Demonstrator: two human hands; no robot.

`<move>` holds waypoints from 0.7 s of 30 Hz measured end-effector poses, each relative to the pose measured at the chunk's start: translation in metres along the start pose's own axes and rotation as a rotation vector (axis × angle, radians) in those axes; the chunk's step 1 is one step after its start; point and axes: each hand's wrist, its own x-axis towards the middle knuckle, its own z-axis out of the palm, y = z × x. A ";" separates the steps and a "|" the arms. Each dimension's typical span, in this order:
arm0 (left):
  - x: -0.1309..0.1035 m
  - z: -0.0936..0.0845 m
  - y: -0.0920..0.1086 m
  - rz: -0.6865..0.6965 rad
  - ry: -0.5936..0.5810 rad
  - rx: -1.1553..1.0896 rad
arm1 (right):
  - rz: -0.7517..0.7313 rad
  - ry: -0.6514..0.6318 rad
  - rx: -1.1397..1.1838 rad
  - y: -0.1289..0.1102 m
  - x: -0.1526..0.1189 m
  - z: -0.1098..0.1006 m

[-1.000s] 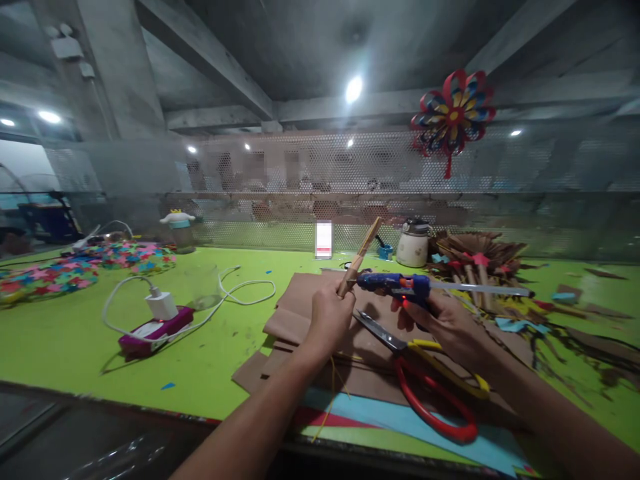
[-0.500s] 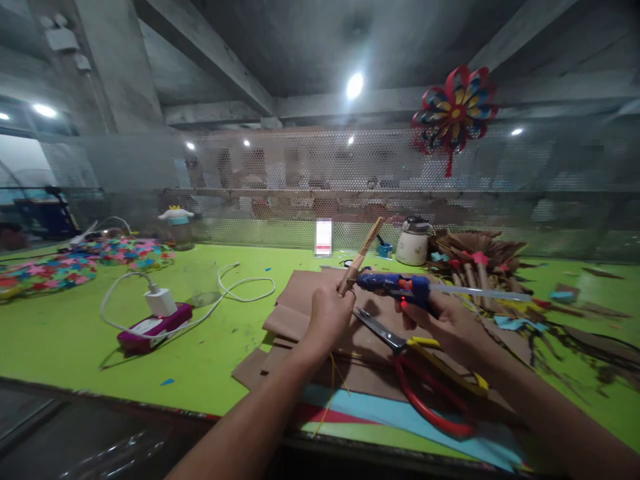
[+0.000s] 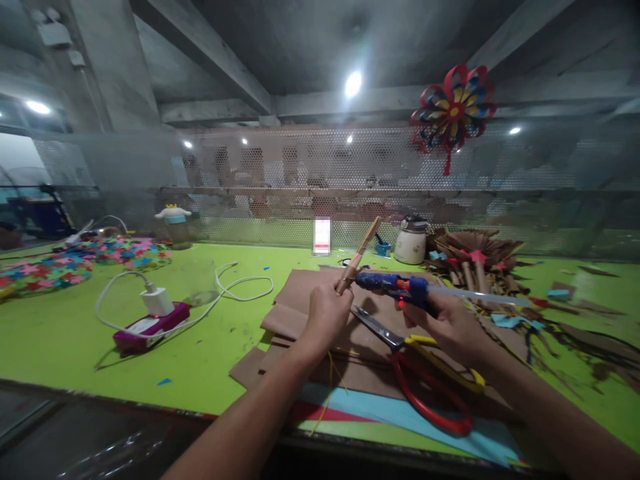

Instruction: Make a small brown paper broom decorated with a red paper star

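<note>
My left hand (image 3: 327,310) is closed around the lower end of a brown paper roll (image 3: 361,252), which tilts up and to the right. In my right hand (image 3: 445,323) is a blue hot glue gun (image 3: 393,285) with a red light lit and a long clear glue stick (image 3: 480,295) out of its back. The gun's nozzle is at the roll, close above my left fingers; I cannot tell whether it touches. Below both hands, scissors (image 3: 430,400) with red and yellow handles lie on stacked brown paper (image 3: 287,317). A thin yellow strand (image 3: 327,393) hangs below my left hand.
On the green table (image 3: 210,373) are a purple power strip (image 3: 150,330) with a white charger (image 3: 157,301), colourful paper stars (image 3: 125,252), a clear glass (image 3: 199,283) and a white jar (image 3: 411,241). Brown paper flowers (image 3: 477,250) lie at right. A mesh screen (image 3: 295,167) stands behind.
The whole view has shifted slightly. Both hands keep their holds on the paper roll and the glue gun, with almost no movement between them.
</note>
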 end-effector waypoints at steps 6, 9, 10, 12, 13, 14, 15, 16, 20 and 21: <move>0.001 -0.001 0.002 -0.043 -0.003 -0.032 | -0.015 -0.016 0.000 0.000 0.000 0.000; 0.001 -0.002 0.005 -0.091 -0.012 -0.072 | -0.016 0.006 0.022 0.003 0.000 -0.001; 0.001 -0.003 0.006 -0.109 -0.016 -0.095 | -0.013 0.016 0.024 0.004 0.000 -0.001; 0.001 -0.004 0.008 -0.156 -0.023 -0.170 | -0.003 0.038 0.021 0.005 0.000 -0.002; 0.001 -0.004 0.009 -0.182 -0.031 -0.224 | 0.004 0.057 0.016 0.007 0.000 -0.002; 0.001 -0.004 0.009 -0.206 -0.038 -0.288 | 0.005 0.082 0.003 0.009 0.001 -0.002; 0.001 -0.004 0.009 -0.227 -0.044 -0.358 | -0.003 0.116 -0.020 0.012 0.003 -0.003; 0.001 -0.005 0.009 -0.245 -0.045 -0.430 | -0.023 0.154 -0.055 0.017 0.006 -0.003; 0.003 -0.006 0.007 -0.270 -0.058 -0.674 | -0.140 0.142 -0.295 0.053 0.021 -0.007; 0.004 -0.006 0.006 -0.268 -0.078 -0.730 | -0.123 0.097 -0.365 0.065 0.025 -0.009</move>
